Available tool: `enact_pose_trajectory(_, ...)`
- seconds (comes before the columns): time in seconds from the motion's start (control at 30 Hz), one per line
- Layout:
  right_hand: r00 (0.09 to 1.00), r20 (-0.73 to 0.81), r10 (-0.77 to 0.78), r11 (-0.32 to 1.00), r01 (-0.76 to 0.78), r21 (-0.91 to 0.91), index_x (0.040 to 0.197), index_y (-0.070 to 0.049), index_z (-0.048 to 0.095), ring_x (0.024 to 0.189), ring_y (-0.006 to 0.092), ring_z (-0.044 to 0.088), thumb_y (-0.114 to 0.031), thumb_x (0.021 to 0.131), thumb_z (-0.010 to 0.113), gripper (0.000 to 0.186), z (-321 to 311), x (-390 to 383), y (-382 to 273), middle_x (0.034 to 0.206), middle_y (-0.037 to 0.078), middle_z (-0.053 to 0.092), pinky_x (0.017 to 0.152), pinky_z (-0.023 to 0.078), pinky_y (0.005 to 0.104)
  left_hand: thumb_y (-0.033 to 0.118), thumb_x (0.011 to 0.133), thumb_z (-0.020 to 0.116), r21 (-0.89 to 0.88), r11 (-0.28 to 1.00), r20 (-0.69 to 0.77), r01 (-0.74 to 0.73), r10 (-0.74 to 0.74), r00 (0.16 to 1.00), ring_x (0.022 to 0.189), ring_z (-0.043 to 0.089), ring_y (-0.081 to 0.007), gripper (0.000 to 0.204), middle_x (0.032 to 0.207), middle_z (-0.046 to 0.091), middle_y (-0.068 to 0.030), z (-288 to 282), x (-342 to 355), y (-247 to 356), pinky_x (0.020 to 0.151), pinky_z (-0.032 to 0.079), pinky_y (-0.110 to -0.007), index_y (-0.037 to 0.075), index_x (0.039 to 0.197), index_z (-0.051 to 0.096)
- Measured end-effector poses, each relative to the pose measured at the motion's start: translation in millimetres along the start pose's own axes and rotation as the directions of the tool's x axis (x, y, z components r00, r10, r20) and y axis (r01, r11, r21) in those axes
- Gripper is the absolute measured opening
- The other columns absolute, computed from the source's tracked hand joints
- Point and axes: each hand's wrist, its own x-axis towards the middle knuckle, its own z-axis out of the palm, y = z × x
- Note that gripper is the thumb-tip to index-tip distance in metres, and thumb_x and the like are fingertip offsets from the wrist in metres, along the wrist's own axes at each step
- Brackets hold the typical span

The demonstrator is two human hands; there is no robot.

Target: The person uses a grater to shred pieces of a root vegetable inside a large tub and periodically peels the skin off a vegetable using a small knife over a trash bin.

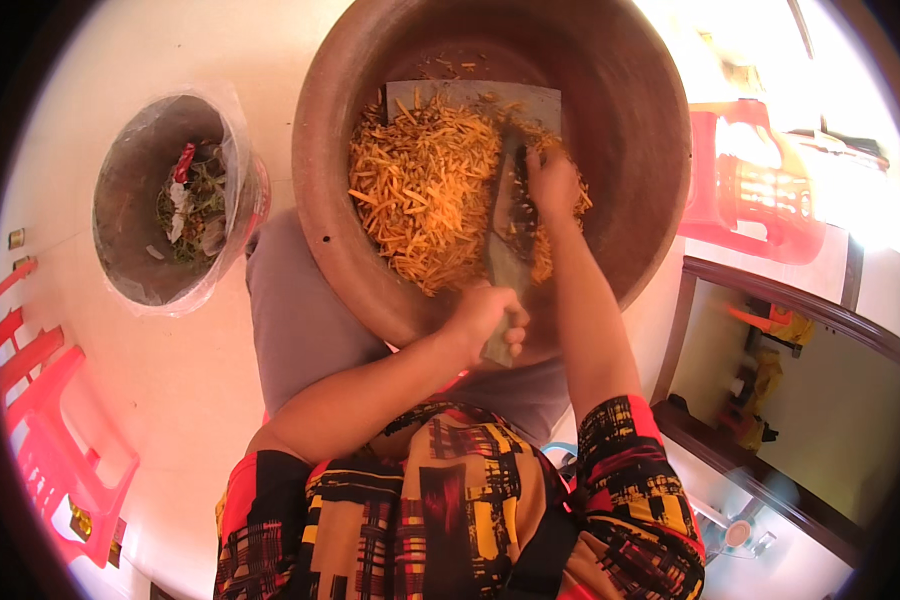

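A large brown clay basin [315, 160] sits before me with a heap of orange-yellow shreds [425, 190] inside. A long board-shaped grater [510, 265] slants down into the basin over the shreds. My left hand [490, 322] is closed around its near, wooden end at the basin's front rim. Toward its far end, my right hand [553, 182] presses on the right side of the grater with bent fingers. Whatever lies under those fingers is hidden. A flat grey slab [540, 98] shows behind the heap, partly covered by shreds.
Left of the basin stands a plastic-lined bin [120, 235] with green and brown scraps in it. Red plastic stools or chairs [60, 455] stand at the far left, another red plastic seat [760, 190] at the right. A dark-framed glass panel [800, 400] is at the lower right.
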Motion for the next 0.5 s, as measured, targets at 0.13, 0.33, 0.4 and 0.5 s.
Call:
enact_pose_trajectory(0.13,0.994,0.090,0.065,0.997,-0.069,0.039,0.083,0.000,0.054,0.073,0.0398,0.060,-0.035,0.088,0.056,0.035,5,9,9,0.072,0.023,0.060,0.062,0.045,0.0476,0.005,0.078,0.044,0.000,1.000,0.000,0.016,-0.016,1.000,0.047,0.047,-0.0199,0.014,0.070,0.051,-0.0133,0,2,0,0.043,0.041,-0.038,0.007,0.091,0.039)
enact_pose_trajectory(0.33,0.993,0.097,-0.061,0.998,0.058,0.029,0.083,-0.001,0.052,0.070,0.0409,0.059,-0.036,0.089,0.055,0.035,-51,-83,-25,0.069,0.024,0.059,0.061,0.045,0.0494,0.005,0.078,0.044,-0.072,0.997,0.028,-0.004,0.006,1.000,0.047,0.047,-0.0198,0.012,0.069,0.051,-0.0134,-4,-3,1,0.043,0.041,-0.038,0.007,0.089,0.039)
enact_pose_trajectory(0.4,0.998,0.048,-0.045,0.999,0.044,0.023,0.083,-0.002,0.051,0.068,0.0422,0.059,-0.036,0.090,0.053,0.035,-37,-74,-17,0.068,0.024,0.059,0.060,0.044,0.0504,0.005,0.078,0.044,-0.055,0.998,-0.008,-0.016,0.015,1.000,0.047,0.047,-0.0197,0.012,0.069,0.051,-0.0135,0,-4,-1,0.043,0.041,-0.038,0.007,0.088,0.039)
enact_pose_trajectory(0.5,1.000,-0.016,-0.012,0.996,0.013,0.084,0.084,0.000,0.052,0.072,0.0426,0.059,-0.039,0.091,0.051,0.039,-8,-29,-9,0.072,0.023,0.060,0.063,0.044,0.0503,0.005,0.077,0.044,-0.033,0.999,-0.009,-0.015,0.015,1.000,0.046,0.047,-0.0197,0.011,0.069,0.051,-0.0135,-2,-1,-2,0.043,0.042,-0.038,0.007,0.087,0.039)
